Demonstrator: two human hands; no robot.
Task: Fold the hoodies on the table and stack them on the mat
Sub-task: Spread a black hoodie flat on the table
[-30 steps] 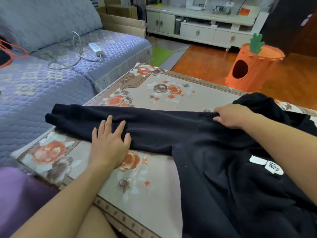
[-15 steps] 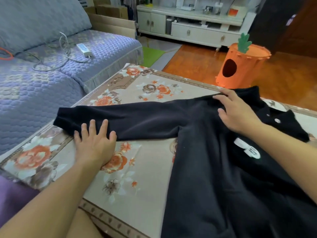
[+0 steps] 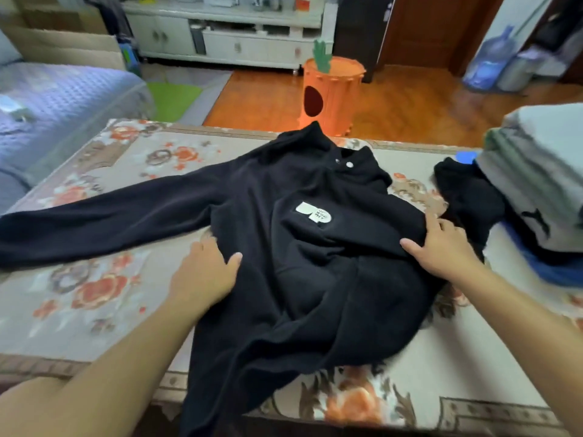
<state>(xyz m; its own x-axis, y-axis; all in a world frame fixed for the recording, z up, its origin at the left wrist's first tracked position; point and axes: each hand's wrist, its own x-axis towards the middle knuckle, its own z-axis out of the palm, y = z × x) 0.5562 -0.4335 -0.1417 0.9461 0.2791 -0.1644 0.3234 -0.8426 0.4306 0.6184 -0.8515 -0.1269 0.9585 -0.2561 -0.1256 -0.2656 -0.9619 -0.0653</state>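
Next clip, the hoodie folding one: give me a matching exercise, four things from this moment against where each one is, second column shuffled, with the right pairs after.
Things:
1. black hoodie
2. left hand
3. right hand
4. folded stack

Places:
A. on the right side of the hoodie's body
B. at the table's right end
C. spread in the middle of the table, one sleeve stretched out left
D. at the hoodie's left edge, below the stretched sleeve

Pairs: 1-C, 2-D, 3-A, 4-B
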